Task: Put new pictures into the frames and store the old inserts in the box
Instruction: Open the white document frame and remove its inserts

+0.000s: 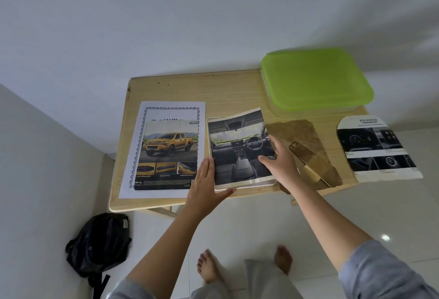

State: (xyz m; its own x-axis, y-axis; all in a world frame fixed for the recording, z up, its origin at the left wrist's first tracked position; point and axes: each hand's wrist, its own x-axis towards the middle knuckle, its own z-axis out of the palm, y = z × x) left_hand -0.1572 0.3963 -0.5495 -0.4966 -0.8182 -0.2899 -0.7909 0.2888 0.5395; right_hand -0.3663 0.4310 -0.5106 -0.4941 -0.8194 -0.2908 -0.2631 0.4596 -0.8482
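Note:
A white picture frame [261, 183] lies near the table's front edge, with a car-interior picture [235, 146] resting on top of it. My left hand [206, 180] lies flat against the frame's front left corner, thumb along its front edge. My right hand [280, 158] presses spread fingers on the picture's right side. The brown backing board with its stand [306, 146] sits just right of the frame, partly under my right wrist. To the left, a yellow-truck picture [168, 154] lies over a bordered white sheet [164, 108]. A clear box with a green lid [316, 80] stands closed at the back right.
A rounded dashboard brochure cutout [377, 149] overhangs the wooden table's [225, 87] right edge. A black backpack [99, 244] lies on the tiled floor at the left. My bare feet are below the table's front edge. White walls close in at the back and left.

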